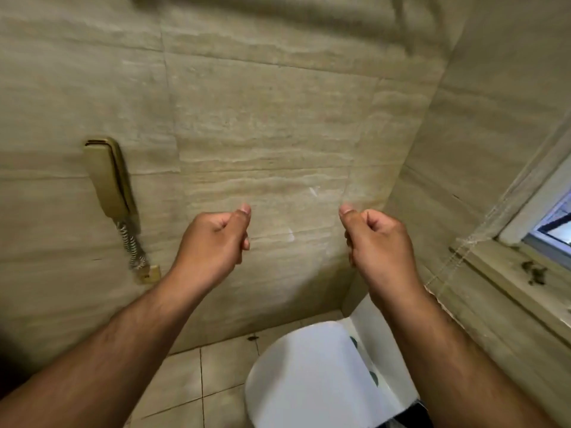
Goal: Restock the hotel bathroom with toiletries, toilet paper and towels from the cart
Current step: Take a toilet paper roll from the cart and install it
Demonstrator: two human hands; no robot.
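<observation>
L hand (213, 239) and R hand (380, 239) are up in front of the tiled wall (278, 118), well apart. Both have fingers curled into loose fists w/ thumb pressed on side of index finger; nothing visible in either. Where the restock item is, or which way it points: can't tell. White toilet lid (309, 378) is down, below R forearm, rounded front toward left. Phone handset (108, 177) hangs roughly upright on the wall left of L hand, coiled cord (133, 245) under it. Window (553, 223) at right edge.

Soft dim light; motion blur; warped edges
</observation>
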